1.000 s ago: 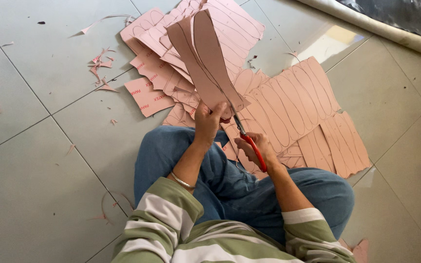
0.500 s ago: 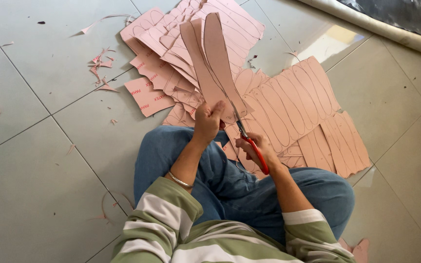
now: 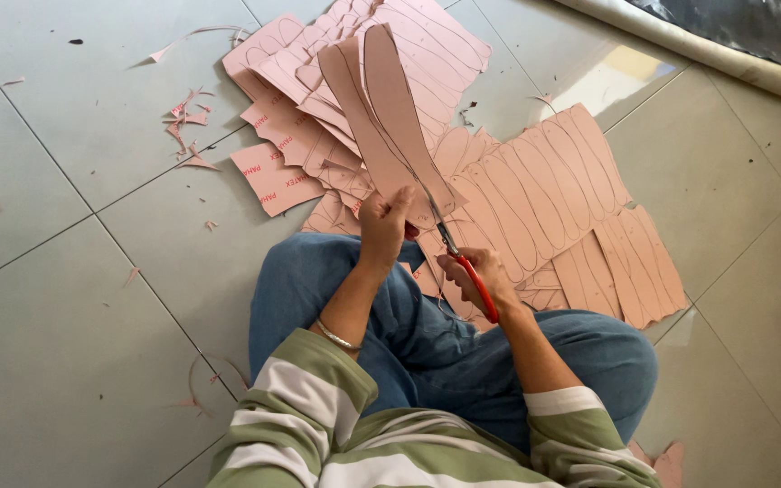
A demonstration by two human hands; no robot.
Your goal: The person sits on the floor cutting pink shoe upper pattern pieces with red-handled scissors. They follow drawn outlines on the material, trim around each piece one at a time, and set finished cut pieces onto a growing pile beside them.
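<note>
Left hand (image 3: 386, 221) pinched the pink sheet (image 3: 389, 117), now tilted further upright; right hand (image 3: 474, 276) gripped red-handled scissors (image 3: 463, 262), cut advancing.

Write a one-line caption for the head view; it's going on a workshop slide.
Seated on a tiled floor, left hand holds a pink sheet piece while right hand cuts it with red-handled scissors.
</note>
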